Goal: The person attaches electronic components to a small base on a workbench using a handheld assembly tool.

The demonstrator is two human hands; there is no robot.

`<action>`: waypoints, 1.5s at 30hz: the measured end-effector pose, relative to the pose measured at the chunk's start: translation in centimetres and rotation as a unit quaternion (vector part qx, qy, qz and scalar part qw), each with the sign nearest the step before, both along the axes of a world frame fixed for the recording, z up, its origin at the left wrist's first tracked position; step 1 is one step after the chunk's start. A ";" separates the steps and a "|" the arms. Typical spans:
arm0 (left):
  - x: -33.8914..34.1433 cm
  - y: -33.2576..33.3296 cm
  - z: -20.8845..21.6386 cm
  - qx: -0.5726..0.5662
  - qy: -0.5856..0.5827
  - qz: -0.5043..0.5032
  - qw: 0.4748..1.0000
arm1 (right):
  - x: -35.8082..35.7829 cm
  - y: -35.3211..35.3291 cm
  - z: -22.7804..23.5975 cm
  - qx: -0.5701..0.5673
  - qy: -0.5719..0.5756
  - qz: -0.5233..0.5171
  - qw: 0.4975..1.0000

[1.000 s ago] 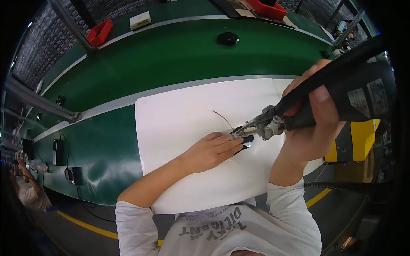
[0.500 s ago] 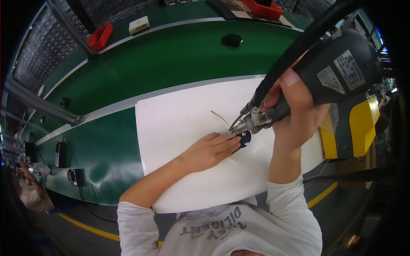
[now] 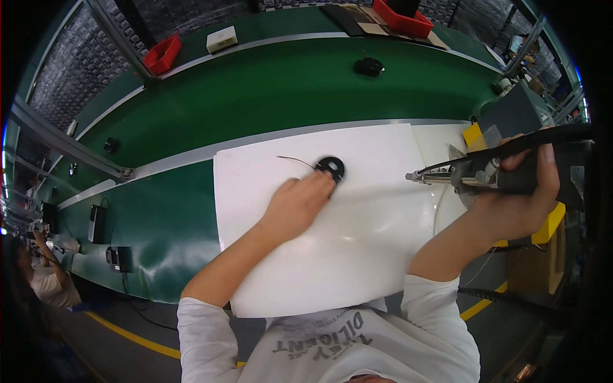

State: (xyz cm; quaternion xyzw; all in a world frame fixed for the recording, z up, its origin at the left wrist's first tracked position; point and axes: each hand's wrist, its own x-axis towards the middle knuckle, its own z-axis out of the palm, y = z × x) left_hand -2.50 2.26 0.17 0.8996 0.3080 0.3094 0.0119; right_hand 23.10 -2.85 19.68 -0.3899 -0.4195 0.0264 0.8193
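Left hand (image 3: 297,207) curled onto black disc (image 3: 326,163); right hand (image 3: 525,207) wrapped round tool (image 3: 511,181).

Red bin (image 3: 159,62) near a pale box (image 3: 222,40) on the far green ledge (image 3: 287,23)

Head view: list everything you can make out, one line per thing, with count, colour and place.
Round part: 1, black, on the white sheet
Thin wire: 1, dark, runs left from the round part
White sheet: at least 1, white, on the near bench
Nozzle-tipped hand tool: 1, black and metallic, right
Machine: 1, grey and yellow, far right, partly hidden
Bins: 2, red, back shelf
Small box: 1, off-white, back shelf
Rounded object: 1, black, far green strip
Boxy devices: 2, black, left bench
Co-worker: 1, pale top, far left
Left hand: 1, bare, fingers at the round part
Right hand: 1, bare, holding the tool
Sleeves: 2, white, lower edge
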 end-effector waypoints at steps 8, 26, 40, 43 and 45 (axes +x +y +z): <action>-2.2 2.7 0.1 0.002 -0.008 0.193 0.981 | -1.7 -0.2 0.2 -0.040 -0.094 0.007 0.995; -2.4 4.0 -0.9 -0.044 0.021 0.250 0.967 | -2.5 0.2 0.7 -0.041 -0.088 0.080 0.992; -2.7 3.7 -1.4 -0.087 0.027 0.228 0.970 | -3.2 0.2 0.8 -0.041 -0.077 0.111 0.990; -3.1 3.5 -1.0 -0.088 0.023 0.228 0.969 | -3.1 0.7 -0.1 -0.025 -0.134 0.075 0.988; -3.1 3.6 -1.1 -0.083 0.019 0.228 0.970 | -2.7 0.7 -0.1 -0.012 -0.087 0.111 0.990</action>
